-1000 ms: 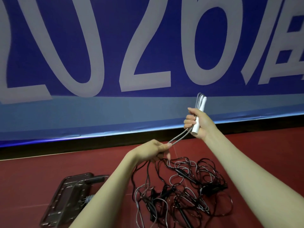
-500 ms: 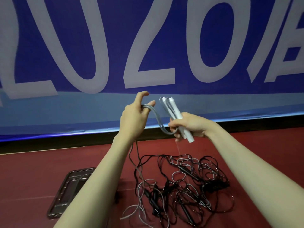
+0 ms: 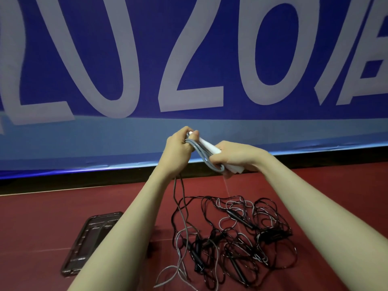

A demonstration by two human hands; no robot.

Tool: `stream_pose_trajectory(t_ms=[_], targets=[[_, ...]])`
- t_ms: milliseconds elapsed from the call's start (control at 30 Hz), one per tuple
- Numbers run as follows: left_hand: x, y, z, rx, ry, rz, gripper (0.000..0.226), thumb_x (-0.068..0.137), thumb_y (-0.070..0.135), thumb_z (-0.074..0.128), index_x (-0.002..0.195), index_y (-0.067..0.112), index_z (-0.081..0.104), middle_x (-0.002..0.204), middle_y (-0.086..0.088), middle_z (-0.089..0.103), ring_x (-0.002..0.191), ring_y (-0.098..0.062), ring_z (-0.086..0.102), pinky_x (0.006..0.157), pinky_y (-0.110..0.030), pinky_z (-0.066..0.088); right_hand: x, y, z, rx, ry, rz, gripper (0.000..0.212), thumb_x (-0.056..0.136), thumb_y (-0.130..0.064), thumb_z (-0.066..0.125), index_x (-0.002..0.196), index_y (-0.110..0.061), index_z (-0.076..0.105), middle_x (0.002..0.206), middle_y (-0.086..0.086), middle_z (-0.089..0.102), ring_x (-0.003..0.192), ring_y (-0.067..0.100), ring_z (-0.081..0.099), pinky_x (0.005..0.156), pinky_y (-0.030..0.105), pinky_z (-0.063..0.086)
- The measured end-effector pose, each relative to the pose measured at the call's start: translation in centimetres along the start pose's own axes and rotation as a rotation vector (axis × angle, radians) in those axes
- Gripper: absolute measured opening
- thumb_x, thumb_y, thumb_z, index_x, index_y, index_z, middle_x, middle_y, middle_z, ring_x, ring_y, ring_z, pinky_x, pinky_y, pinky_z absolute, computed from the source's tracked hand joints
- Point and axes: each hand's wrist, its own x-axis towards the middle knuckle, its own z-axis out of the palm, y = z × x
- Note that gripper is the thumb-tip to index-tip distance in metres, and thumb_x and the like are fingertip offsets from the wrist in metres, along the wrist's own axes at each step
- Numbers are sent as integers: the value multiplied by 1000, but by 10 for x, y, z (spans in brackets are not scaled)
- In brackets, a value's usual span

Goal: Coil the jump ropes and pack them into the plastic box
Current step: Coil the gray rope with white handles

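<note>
The white handles (image 3: 210, 147) of the grey jump rope (image 3: 202, 157) lay between both raised hands, above the tangled pile of ropes (image 3: 233, 238) on the red floor (image 3: 42, 217); the dark plastic box (image 3: 88, 242) sat just left of that pile. Half a second before, the left hand (image 3: 178, 148) had stood apart with the cord looped over a finger; now it had closed in against the handles' top end, fingers curled round the cord. The right hand (image 3: 235, 156) gripped the handles' lower end, cord hanging below toward the pile.
</note>
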Motion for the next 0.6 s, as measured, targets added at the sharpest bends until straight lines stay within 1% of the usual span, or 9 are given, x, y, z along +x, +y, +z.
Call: stream_pose_trajectory(t_ms=[67, 133, 200, 300, 367, 433, 500, 533, 600], targets=[[2, -6, -2, -41, 48, -47, 31, 102, 27, 43, 73, 16, 45, 59, 7, 41, 47, -4, 32, 47, -14, 29, -2, -2, -5, 2, -16, -5, 2, 84, -9, 53, 83, -10, 51, 63, 5, 53, 52, 17, 51, 53, 27, 48], [4, -10, -4, -57, 69, -73, 31, 102, 29, 43, 73, 17, 45, 58, 9, 42, 44, -3, 32, 46, -15, 29, -5, -2, -9, 11, -33, -18, 3, 88, -14, 54, 91, -15, 55, 69, 5, 56, 57, 17, 51, 53, 27, 46], [5, -12, -5, -62, 83, -84, 31, 102, 30, 43, 74, 17, 46, 59, 8, 44, 45, -4, 31, 46, -16, 30, -4, 0, -10, 47, -26, -53, 10, 91, -17, 56, 101, -16, 56, 77, 7, 61, 58, 16, 51, 50, 26, 42], [7, -16, -7, -69, 130, -134, 31, 102, 28, 42, 73, 16, 47, 60, 5, 46, 48, -8, 32, 48, -22, 30, 0, 5, -7, 261, 8, -154, 29, 95, -18, 58, 122, -25, 55, 87, 7, 66, 60, 17, 52, 46, 24, 40], [9, -19, -12, -142, 181, -200, 32, 101, 25, 43, 70, 15, 44, 59, 2, 42, 51, -12, 31, 50, -26, 29, 0, 7, -9, 465, 0, -238, 37, 95, -10, 54, 128, -26, 57, 89, 5, 67, 63, 20, 53, 49, 24, 42], [12, -21, -18, -212, 219, -255, 34, 101, 23, 43, 68, 16, 40, 58, 0, 39, 52, -14, 30, 51, -29, 28, -1, 6, -13, 545, -22, -297, 46, 86, 1, 53, 125, -22, 61, 107, 7, 63, 68, 19, 54, 55, 24, 44], [11, -22, -20, -224, 242, -276, 34, 101, 23, 42, 68, 16, 39, 57, 0, 38, 51, -14, 30, 51, -28, 28, -4, 0, -12, 333, 27, -324, 52, 82, 4, 64, 125, -25, 60, 119, 3, 57, 72, 13, 53, 63, 21, 45], [11, -22, -19, -221, 254, -275, 34, 101, 24, 42, 69, 15, 40, 58, 0, 39, 52, -14, 31, 51, -28, 29, -4, -4, -9, 173, 86, -320, 54, 81, -3, 72, 127, -28, 57, 118, -1, 54, 78, 9, 54, 69, 20, 45], [11, -23, -18, -228, 296, -267, 32, 101, 26, 42, 71, 15, 43, 60, 0, 42, 55, -15, 34, 55, -30, 32, -2, -8, 1, -41, 230, -290, 71, 73, -25, 84, 132, -35, 47, 121, -5, 45, 102, 8, 51, 85, 21, 40]])
